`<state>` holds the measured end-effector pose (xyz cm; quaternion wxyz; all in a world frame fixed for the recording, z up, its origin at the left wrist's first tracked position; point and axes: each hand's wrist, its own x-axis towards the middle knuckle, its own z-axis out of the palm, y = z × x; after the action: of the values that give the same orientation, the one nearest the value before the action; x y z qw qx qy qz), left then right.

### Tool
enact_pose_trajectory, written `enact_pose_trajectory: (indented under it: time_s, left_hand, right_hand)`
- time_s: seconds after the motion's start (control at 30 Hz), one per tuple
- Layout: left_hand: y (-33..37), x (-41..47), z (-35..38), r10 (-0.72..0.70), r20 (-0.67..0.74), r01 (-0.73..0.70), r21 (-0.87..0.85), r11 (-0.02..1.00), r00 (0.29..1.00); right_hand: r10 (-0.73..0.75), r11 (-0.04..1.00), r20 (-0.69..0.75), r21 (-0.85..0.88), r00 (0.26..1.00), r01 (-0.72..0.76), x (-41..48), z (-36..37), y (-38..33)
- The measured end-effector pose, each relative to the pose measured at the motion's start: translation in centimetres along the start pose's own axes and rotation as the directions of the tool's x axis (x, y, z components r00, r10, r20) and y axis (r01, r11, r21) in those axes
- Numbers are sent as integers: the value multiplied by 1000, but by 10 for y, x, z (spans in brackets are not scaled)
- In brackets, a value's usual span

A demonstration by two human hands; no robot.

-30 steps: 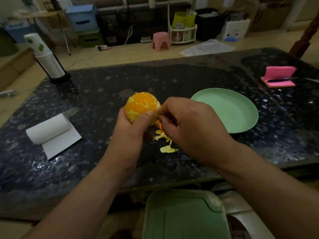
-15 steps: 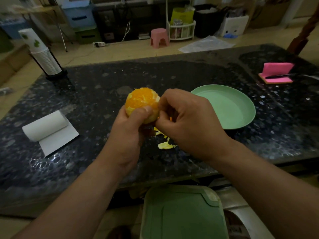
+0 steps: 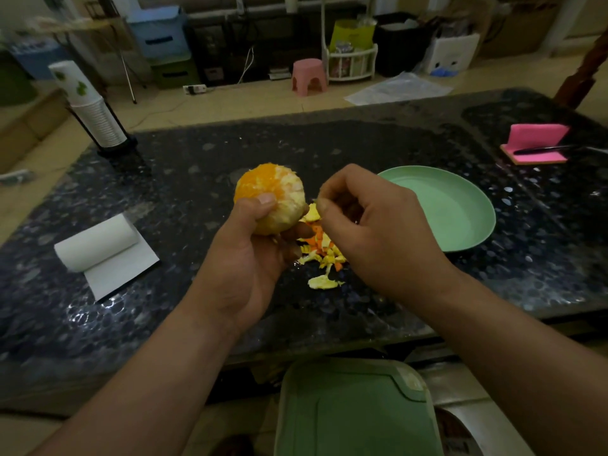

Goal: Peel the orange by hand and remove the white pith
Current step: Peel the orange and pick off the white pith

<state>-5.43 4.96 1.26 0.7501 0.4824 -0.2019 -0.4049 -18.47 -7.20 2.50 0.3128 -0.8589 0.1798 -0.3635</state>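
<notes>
The largely peeled orange (image 3: 269,192) was gripped by the left hand (image 3: 243,261), thumb curled over it, above the table's (image 3: 197,159) middle. Beside it, the right hand's (image 3: 378,238) fingertips were pinched together; whether anything was held could not be told. Peel scraps (image 3: 324,283) were heaped beneath.

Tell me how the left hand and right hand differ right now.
The left hand grips the orange, thumb across it; the right hand is clear of it. The left hand cups the fruit; the right hand's fingertips meet in a pinch, on pith or nothing, unclear. Both are above the peel scraps on the table.
</notes>
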Motion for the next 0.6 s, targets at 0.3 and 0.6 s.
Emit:
enact_pose_trajectory:
  time_s: [0.3,0.6]
  left_hand:
    - [-1,-2,-1,87,-38,-81,144,986,995]
    - [-4,-2,-6,234,-30,-191,484,854,972]
  right_hand:
    - [91,990,64,101,994,-97,-3,4,-12]
    - [-16,981,116,-191,993,38,-3,0,-4]
